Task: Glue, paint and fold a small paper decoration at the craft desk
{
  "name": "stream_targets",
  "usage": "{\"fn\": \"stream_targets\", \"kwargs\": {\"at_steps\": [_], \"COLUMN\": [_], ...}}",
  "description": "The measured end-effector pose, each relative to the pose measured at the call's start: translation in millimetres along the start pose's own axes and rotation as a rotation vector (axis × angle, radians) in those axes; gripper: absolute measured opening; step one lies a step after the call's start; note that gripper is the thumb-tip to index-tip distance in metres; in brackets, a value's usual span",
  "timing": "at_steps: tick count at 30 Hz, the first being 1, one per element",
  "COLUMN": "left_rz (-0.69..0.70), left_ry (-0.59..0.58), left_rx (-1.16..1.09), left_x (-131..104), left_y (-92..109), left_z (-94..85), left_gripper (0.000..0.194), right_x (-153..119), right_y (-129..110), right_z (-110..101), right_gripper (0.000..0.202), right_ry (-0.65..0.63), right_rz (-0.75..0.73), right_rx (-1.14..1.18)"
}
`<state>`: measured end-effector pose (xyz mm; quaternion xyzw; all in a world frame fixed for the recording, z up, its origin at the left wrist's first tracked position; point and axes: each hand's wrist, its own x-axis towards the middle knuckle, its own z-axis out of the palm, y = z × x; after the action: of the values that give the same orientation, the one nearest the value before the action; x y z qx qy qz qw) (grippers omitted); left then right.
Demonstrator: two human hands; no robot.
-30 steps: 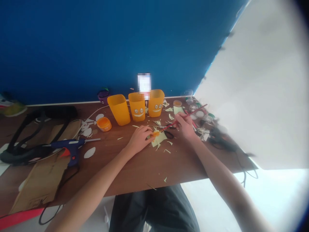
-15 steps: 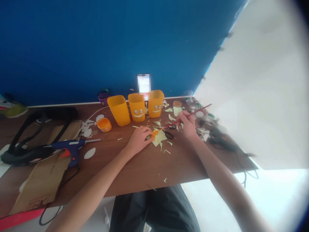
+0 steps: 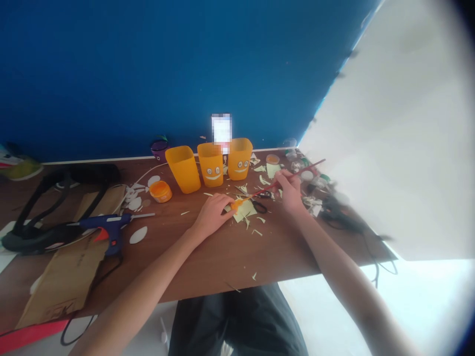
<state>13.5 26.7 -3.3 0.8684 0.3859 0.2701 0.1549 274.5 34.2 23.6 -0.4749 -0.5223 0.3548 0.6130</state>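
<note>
Head view: looks down on a cluttered brown table (image 3: 208, 269), with both hands at work near its middle.
Left hand (image 3: 215, 213): partly curled, thumb and fingertips nearly together, gripping the edge of a small orange piece (image 3: 236, 204).
Orange piece: lies over pale green paper (image 3: 248, 210), in front of the yellow cups (image 3: 210, 167); too small for exact shape.
Right hand (image 3: 288, 190): closed round a red brush (image 3: 265, 189) in a pen-like hold.
Red brush: slants down leftward, tip at the orange piece; contact likely.
Paint jar (image 3: 161, 193): open, well left of the paper.
Painting: apparently under way, coating the piece orange.
Next stroke: seems to call for light pressure, a steady left grip, and fingertips clear of wet paint.
</note>
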Motion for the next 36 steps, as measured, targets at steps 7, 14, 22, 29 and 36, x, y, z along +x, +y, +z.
{"fn": "stream_targets", "kwargs": {"at_steps": [7,14,22,29,36], "left_rz": [-0.008,-0.046,-0.002,0.028,0.034], "left_ry": [0.02,0.007,0.017,0.044,0.048], "left_rx": [0.008,0.04,-0.042,-0.062,-0.066], "left_x": [-0.5,-0.4,-0.9,-0.9,-0.1], "left_y": [2.7,-0.5,-1.8,1.0,0.3], "left_z": [-1.8,-0.3,-0.3,-2.1,-1.2], "left_gripper": [0.018,0.015,0.009,0.007,0.01], "right_x": [-0.4,-0.1,-0.3,0.7,0.7], "right_y": [2.2,3.7,3.3,4.1,3.0], "right_z": [-0.2,0.4,1.2,0.5,0.8], "right_gripper": [0.037,0.037,0.037,0.038,0.038], "right_ry": [-0.03,-0.029,-0.041,-0.035,-0.012], "right_rz": [-0.012,-0.015,-0.022,-0.011,-0.011], "right_rx": [-0.04,-0.031,-0.013,-0.034,-0.01]}}
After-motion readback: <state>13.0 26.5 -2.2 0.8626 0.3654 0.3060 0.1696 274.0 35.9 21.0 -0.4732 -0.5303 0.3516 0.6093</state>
